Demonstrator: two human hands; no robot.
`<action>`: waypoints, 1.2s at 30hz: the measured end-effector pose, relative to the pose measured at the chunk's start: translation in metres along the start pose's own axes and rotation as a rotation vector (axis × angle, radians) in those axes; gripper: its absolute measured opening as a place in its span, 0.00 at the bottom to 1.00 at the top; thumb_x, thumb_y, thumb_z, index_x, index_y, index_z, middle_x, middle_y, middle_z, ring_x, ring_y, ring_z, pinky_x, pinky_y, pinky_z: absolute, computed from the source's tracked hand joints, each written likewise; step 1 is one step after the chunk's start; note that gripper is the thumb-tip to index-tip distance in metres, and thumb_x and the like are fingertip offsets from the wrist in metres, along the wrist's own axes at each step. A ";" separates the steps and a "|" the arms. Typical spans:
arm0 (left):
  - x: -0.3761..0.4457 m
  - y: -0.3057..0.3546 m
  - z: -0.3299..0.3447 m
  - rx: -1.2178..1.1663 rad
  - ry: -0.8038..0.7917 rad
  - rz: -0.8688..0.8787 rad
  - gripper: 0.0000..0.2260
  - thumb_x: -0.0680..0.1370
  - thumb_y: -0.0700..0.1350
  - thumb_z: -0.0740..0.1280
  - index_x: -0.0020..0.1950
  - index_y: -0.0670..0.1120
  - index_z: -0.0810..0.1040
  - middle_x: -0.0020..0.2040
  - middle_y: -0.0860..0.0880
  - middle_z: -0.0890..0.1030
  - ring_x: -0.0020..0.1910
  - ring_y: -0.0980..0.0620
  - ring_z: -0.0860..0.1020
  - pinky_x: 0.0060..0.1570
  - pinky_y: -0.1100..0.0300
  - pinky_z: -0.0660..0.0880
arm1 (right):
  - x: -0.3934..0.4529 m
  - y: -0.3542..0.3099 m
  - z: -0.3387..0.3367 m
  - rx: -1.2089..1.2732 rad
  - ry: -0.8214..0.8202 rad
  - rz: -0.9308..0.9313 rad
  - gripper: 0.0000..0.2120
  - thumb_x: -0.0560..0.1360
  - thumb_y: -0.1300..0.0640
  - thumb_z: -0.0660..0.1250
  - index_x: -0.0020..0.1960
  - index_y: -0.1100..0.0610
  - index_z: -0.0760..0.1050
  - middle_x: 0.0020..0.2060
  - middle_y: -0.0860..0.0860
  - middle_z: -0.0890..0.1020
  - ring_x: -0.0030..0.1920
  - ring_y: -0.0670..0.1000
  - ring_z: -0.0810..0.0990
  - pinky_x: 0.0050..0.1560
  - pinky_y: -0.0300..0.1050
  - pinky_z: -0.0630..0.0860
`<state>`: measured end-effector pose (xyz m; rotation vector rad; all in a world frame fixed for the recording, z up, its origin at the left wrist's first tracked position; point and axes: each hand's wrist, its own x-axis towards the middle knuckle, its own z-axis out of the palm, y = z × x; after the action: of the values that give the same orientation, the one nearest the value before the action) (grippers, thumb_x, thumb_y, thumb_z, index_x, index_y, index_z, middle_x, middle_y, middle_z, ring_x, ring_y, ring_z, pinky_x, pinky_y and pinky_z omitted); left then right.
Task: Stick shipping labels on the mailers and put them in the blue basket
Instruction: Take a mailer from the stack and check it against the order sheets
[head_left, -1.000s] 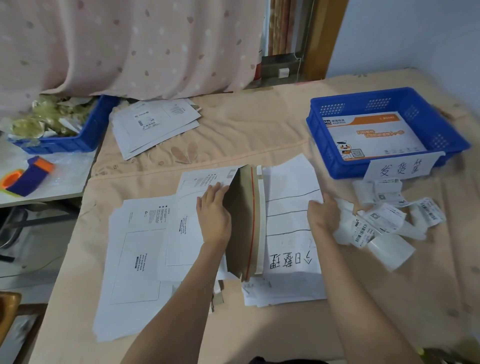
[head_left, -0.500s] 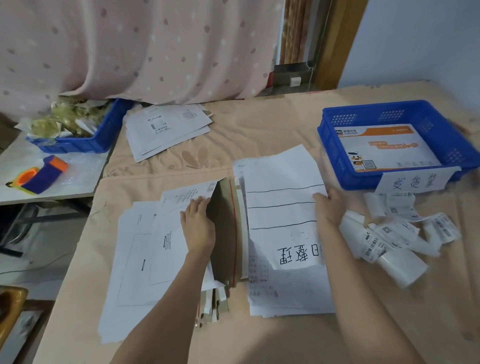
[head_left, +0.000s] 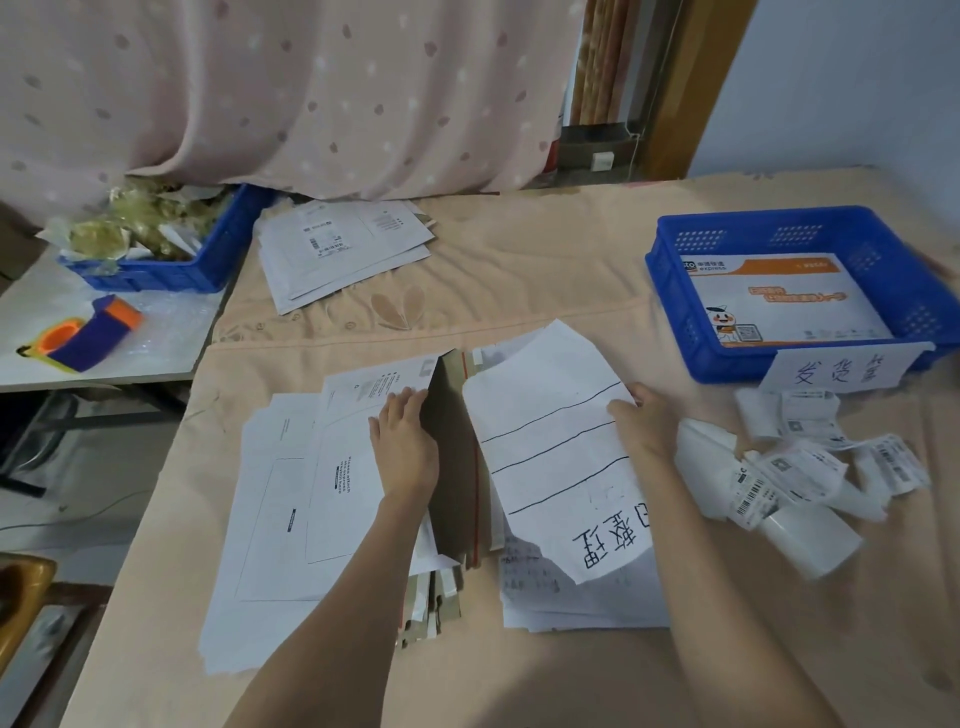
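Observation:
A spread of white mailers (head_left: 291, 499) lies at the table's near left, with a brown-backed mailer (head_left: 449, 467) tipped up on edge between them and the paper. My left hand (head_left: 402, 447) rests flat on the white mailers, fingers straight against the brown one. My right hand (head_left: 641, 423) grips the right edge of a white lined sheet (head_left: 550, 441) with handwritten characters, lifted and tilted over a paper pile. Curled shipping labels (head_left: 795, 467) lie to the right. The blue basket (head_left: 675, 291) at the far right holds an orange-and-white mailer (head_left: 784, 296).
A second stack of white mailers (head_left: 343, 249) lies at the back centre. On a lower side table at the left stand another blue bin (head_left: 197, 270) full of crumpled wrapping and a purple-orange tape dispenser (head_left: 88, 332). A paper sign (head_left: 836, 371) hangs on the basket's front.
My right hand has lifted the lined sheet and swung it up and to the right. The brown mailer has tipped further towards the left under my left hand.

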<state>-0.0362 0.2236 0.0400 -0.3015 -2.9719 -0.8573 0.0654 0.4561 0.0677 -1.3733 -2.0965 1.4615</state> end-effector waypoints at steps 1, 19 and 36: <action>0.000 0.000 0.001 -0.004 0.001 0.001 0.27 0.75 0.27 0.55 0.70 0.45 0.71 0.72 0.46 0.69 0.73 0.45 0.62 0.75 0.48 0.52 | -0.001 -0.001 0.001 -0.012 -0.016 0.000 0.05 0.68 0.61 0.61 0.40 0.53 0.75 0.39 0.50 0.80 0.38 0.53 0.75 0.37 0.42 0.68; -0.009 0.007 0.007 -0.144 -0.010 0.069 0.30 0.70 0.23 0.52 0.69 0.42 0.71 0.72 0.43 0.68 0.75 0.42 0.59 0.70 0.51 0.50 | -0.022 -0.024 0.052 -0.042 -0.224 0.011 0.13 0.68 0.63 0.69 0.52 0.58 0.76 0.46 0.52 0.81 0.46 0.55 0.80 0.44 0.45 0.75; -0.008 0.005 0.007 -0.194 -0.046 0.048 0.31 0.71 0.24 0.52 0.72 0.43 0.69 0.74 0.45 0.65 0.76 0.44 0.56 0.73 0.49 0.48 | -0.007 -0.021 0.039 0.206 -0.419 0.344 0.07 0.65 0.69 0.71 0.36 0.58 0.79 0.39 0.50 0.81 0.53 0.56 0.77 0.58 0.47 0.73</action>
<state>-0.0274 0.2304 0.0360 -0.4014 -2.9125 -1.1506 0.0327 0.4261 0.0688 -1.5027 -1.9136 2.2030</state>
